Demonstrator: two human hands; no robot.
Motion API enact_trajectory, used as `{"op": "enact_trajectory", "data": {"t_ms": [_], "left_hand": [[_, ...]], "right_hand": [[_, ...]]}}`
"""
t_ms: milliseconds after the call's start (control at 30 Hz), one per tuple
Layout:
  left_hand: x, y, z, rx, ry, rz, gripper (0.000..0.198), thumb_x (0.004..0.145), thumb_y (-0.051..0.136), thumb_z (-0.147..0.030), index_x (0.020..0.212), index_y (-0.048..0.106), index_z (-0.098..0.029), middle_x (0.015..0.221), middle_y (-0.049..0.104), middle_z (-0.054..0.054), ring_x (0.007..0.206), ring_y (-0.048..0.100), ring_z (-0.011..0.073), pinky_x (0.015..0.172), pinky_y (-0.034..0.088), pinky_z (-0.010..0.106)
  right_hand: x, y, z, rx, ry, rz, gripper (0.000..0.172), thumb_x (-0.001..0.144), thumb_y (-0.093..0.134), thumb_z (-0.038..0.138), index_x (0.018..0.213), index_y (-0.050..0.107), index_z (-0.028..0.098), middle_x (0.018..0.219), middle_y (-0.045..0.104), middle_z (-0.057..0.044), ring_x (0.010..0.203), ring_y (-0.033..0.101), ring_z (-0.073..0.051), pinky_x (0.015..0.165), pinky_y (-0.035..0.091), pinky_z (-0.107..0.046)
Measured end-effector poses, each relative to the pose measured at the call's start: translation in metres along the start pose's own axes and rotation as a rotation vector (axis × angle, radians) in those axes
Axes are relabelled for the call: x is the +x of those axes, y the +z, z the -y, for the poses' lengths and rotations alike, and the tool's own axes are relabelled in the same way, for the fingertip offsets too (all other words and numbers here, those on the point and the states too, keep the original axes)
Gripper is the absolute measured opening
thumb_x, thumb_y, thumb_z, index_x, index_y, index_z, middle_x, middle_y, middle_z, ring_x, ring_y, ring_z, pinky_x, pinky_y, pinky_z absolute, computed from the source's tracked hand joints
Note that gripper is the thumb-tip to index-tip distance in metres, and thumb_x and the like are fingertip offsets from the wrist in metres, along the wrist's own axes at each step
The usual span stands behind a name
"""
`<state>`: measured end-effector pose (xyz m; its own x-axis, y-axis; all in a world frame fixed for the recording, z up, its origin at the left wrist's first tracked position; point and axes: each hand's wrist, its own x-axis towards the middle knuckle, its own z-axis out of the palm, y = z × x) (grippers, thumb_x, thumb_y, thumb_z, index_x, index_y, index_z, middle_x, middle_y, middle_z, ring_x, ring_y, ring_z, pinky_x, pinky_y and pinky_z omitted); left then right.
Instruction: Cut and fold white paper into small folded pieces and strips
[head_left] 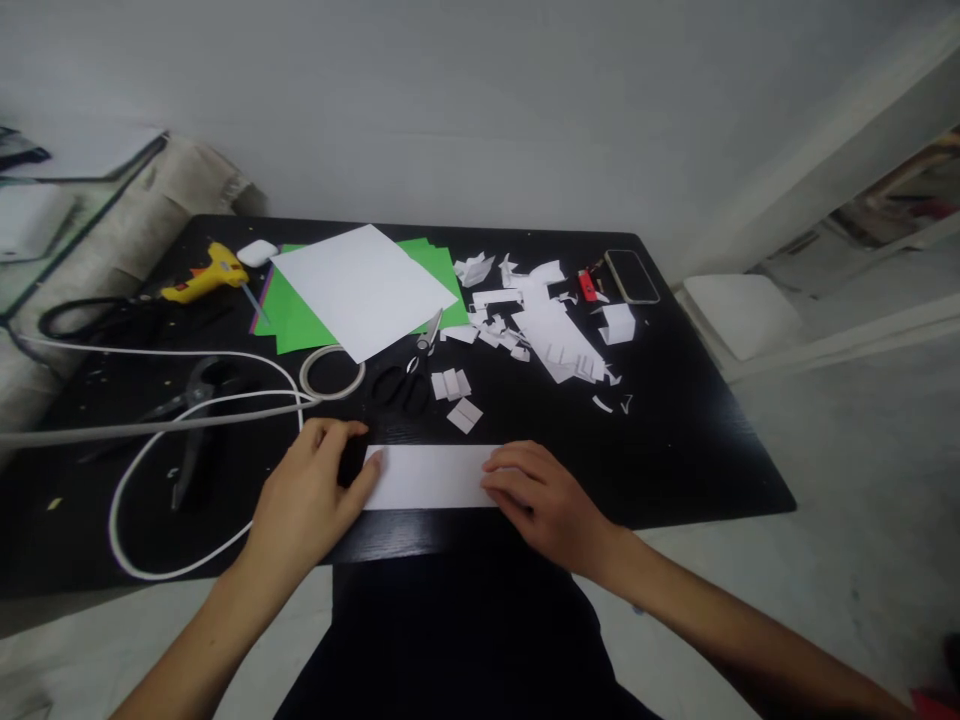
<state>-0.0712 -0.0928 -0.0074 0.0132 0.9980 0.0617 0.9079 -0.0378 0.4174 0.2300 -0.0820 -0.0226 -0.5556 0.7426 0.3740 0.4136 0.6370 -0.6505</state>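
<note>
A white paper strip lies near the front edge of the black table. My left hand rests on the strip's left end, thumb and fingers curled and pinching the paper's edge. My right hand lies on the strip's right end, fingers bent and pressing down on it. Black scissors lie just behind the strip, with small folded paper pieces beside them.
A white sheet lies over green paper at the back. White paper scraps, a phone and a red object sit back right. A yellow glue gun, tape roll, pliers and white cable occupy the left.
</note>
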Motion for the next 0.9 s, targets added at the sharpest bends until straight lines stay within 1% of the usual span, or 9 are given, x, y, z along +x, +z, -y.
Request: {"op": "enact_trajectory", "data": {"t_ms": [33,100,167,233,400,533,700,800,900], "left_hand": [[-0.004,0.003,-0.002,0.008,0.087,-0.036,0.042,0.100,0.054,-0.050,0.123,0.067,-0.017,0.123,0.066,0.015,0.094,0.072,0.0281,0.080,0.058,0.041],[-0.012,0.012,-0.009,-0.011,0.284,-0.056,0.037,0.102,0.054,-0.039,0.129,0.067,-0.018,0.135,0.064,0.017,0.123,0.065,0.0348,0.101,0.055,0.051],[-0.018,0.021,-0.018,-0.030,0.409,-0.018,0.038,0.103,0.054,-0.027,0.139,0.063,-0.020,0.150,0.058,0.016,0.136,0.057,0.0355,0.110,0.051,0.055],[-0.023,0.030,-0.025,-0.054,0.482,0.013,0.042,0.103,0.053,-0.019,0.144,0.061,-0.023,0.154,0.057,0.014,0.143,0.053,0.0349,0.115,0.048,0.056],[-0.030,0.041,-0.031,-0.058,0.512,0.035,0.048,0.102,0.052,-0.013,0.149,0.057,-0.023,0.156,0.057,0.014,0.146,0.051,0.0348,0.118,0.047,0.060],[-0.033,0.043,-0.032,-0.031,0.511,0.028,0.049,0.103,0.052,-0.013,0.151,0.055,-0.023,0.156,0.056,0.014,0.147,0.051,0.0346,0.118,0.048,0.062],[-0.035,0.044,-0.034,-0.010,0.502,0.020,0.048,0.103,0.052,-0.012,0.149,0.055,-0.020,0.156,0.056,0.015,0.147,0.051,0.0351,0.118,0.048,0.062],[-0.034,0.046,-0.034,-0.011,0.494,0.012,0.046,0.103,0.052,-0.014,0.148,0.056,-0.021,0.155,0.057,0.014,0.146,0.052,0.0349,0.117,0.048,0.062],[-0.034,0.046,-0.032,-0.018,0.493,0.002,0.045,0.104,0.053,-0.015,0.148,0.056,-0.022,0.154,0.058,0.014,0.146,0.051,0.0343,0.117,0.048,0.062]], "right_hand": [[-0.006,0.002,0.002,-0.010,-0.005,0.000,0.021,0.102,0.061,0.015,0.114,0.074,0.025,0.112,0.076,-0.010,0.110,0.071,-0.026,0.096,0.061,-0.048],[-0.015,0.004,0.005,-0.034,-0.003,0.010,0.023,0.102,0.061,0.016,0.119,0.074,0.025,0.118,0.077,-0.010,0.117,0.071,-0.028,0.100,0.060,-0.050],[-0.020,0.007,0.005,-0.053,0.000,0.039,0.025,0.103,0.061,0.016,0.122,0.073,0.025,0.123,0.077,-0.010,0.122,0.070,-0.029,0.102,0.060,-0.051],[-0.023,0.009,0.004,-0.067,-0.009,0.065,0.026,0.103,0.060,0.014,0.123,0.073,0.024,0.125,0.077,-0.010,0.125,0.069,-0.029,0.103,0.060,-0.051],[-0.025,0.010,0.001,-0.094,-0.036,0.061,0.023,0.102,0.059,0.012,0.118,0.073,0.021,0.122,0.078,-0.011,0.124,0.069,-0.030,0.103,0.060,-0.051],[-0.021,0.010,0.004,-0.105,-0.029,0.059,0.021,0.100,0.061,0.011,0.114,0.073,0.019,0.120,0.078,-0.011,0.122,0.069,-0.030,0.102,0.060,-0.050],[-0.011,0.013,0.007,-0.148,-0.005,0.045,0.017,0.099,0.061,0.010,0.109,0.074,0.013,0.114,0.077,-0.015,0.112,0.070,-0.029,0.097,0.060,-0.048],[-0.007,0.011,-0.001,-0.125,0.001,0.054,0.022,0.099,0.057,0.006,0.112,0.073,0.013,0.120,0.075,-0.015,0.116,0.068,-0.029,0.100,0.060,-0.048],[-0.002,0.001,-0.015,-0.043,-0.003,0.070,0.027,0.098,0.055,0.002,0.112,0.074,0.015,0.124,0.074,-0.014,0.119,0.066,-0.027,0.101,0.061,-0.047]]}}
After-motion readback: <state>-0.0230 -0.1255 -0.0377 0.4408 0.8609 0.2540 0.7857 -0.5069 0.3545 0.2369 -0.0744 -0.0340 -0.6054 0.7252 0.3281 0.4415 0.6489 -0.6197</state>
